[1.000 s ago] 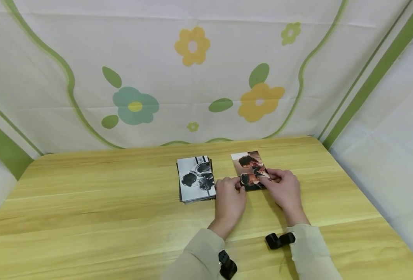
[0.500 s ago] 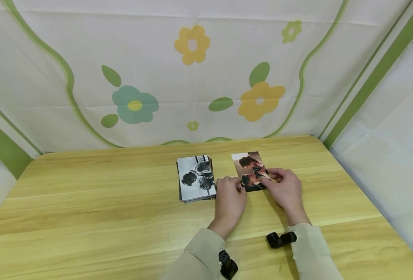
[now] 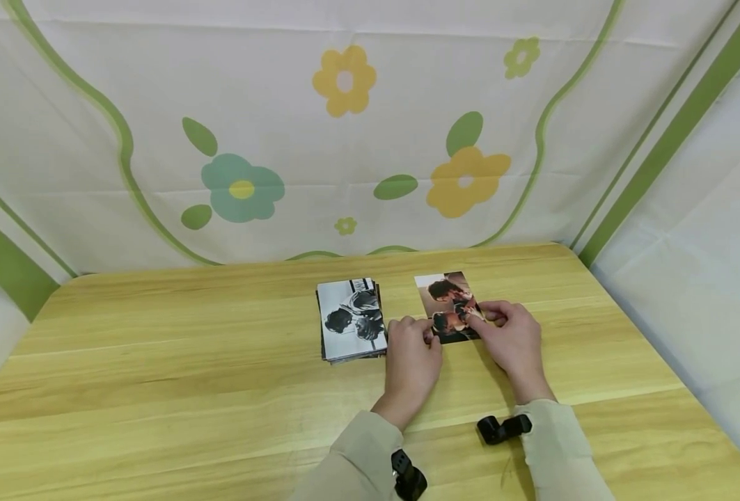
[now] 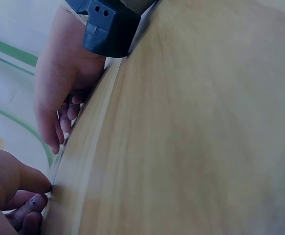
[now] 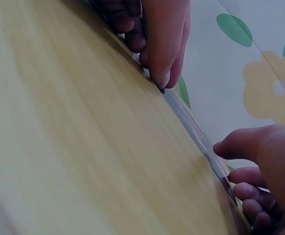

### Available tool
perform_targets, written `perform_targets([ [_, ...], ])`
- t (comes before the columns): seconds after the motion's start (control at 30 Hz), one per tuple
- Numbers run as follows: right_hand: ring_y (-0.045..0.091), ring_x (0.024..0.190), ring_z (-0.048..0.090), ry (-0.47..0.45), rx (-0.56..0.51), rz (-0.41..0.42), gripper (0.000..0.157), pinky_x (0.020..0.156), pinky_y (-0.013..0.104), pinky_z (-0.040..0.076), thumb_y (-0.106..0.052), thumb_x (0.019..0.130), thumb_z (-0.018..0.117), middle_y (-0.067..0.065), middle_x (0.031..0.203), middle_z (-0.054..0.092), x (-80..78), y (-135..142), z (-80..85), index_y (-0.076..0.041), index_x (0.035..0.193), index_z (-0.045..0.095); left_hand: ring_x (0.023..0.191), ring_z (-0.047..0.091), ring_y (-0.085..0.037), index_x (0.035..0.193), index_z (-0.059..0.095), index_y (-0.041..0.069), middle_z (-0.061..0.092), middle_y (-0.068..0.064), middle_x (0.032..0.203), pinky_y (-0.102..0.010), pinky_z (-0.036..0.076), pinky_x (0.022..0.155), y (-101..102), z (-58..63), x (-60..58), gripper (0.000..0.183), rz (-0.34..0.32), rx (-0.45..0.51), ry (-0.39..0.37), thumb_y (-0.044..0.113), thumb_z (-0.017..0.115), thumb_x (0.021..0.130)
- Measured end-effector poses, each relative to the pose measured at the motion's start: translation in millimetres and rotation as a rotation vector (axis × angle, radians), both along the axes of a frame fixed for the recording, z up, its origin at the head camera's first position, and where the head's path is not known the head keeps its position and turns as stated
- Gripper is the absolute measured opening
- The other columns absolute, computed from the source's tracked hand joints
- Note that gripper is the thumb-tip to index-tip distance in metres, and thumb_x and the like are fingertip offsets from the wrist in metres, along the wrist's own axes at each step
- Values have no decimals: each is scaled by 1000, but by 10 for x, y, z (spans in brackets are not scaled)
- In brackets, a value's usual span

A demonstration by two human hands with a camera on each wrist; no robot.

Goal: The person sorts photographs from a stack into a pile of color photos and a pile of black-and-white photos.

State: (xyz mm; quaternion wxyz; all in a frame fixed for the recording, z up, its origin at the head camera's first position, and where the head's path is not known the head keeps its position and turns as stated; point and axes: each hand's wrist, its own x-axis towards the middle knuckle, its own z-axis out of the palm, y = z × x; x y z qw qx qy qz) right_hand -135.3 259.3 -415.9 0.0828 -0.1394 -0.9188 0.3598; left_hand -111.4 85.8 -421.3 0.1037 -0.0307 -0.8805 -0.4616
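A colour photo card [image 3: 447,299] lies near the table's back, showing two dark-haired figures. At its lower left corner my left hand [image 3: 412,358] pinches the edge between thumb and index finger. My right hand [image 3: 510,341] grips the right edge, thumb over the picture and the other fingers along the side. Seen edge-on in the right wrist view, the photo card [image 5: 193,129] is a thin strip between both hands, low over the wood. Just left of my left hand sits a stack of photo cards [image 3: 351,320], a black-and-white picture on top.
The wood-grain table [image 3: 188,390] reaches back to a white cloth [image 3: 269,90] printed with flowers and green lines. A black wrist camera [image 3: 409,476] sits at my left sleeve, and another black wrist camera [image 3: 504,428] at my right.
Both hands and the colour photo card have shifted very slightly right and toward me since one second ago. The stack has stayed in place.
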Motion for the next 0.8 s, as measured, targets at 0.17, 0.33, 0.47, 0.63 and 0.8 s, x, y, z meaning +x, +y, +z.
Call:
perform_targets([
  [0.17,30,103,62,10,2,5,38,85,37,46,-29,96,80,17,115,68,-1,1,-7,-6,125,78,83,50,-16,107,84,1,66,-1,82,-25,46,73,-1,-16,0,17,-3,-3,6,2,81,90],
  [0.33,27,98,63,14,-8,-6,36,83,35,46,-32,98,76,16,113,68,1,-7,-7,-7,124,78,89,55,-20,113,83,2,71,-4,90,-29,53,77,-2,10,23,20,-12,-75,-1,7,80,93],
  [0.47,24,98,64,0,-31,-17,37,81,32,48,-36,101,72,12,114,68,-5,-3,2,-8,125,78,95,58,-22,124,79,3,69,-4,91,-30,54,76,-6,38,37,30,-25,-134,-26,11,79,95],
  [0.63,25,105,66,-48,-79,-16,44,82,30,50,-43,104,67,13,121,72,2,18,86,-9,131,75,94,55,-20,130,76,4,68,-5,92,-27,50,74,-66,53,68,37,-90,-119,-4,11,79,94],
  [0.8,23,109,65,-81,-145,30,51,81,28,53,-52,104,66,11,125,73,28,5,254,-14,136,72,99,60,-21,126,76,2,74,-10,106,-34,57,86,-306,37,105,34,-153,40,60,11,77,93],
])
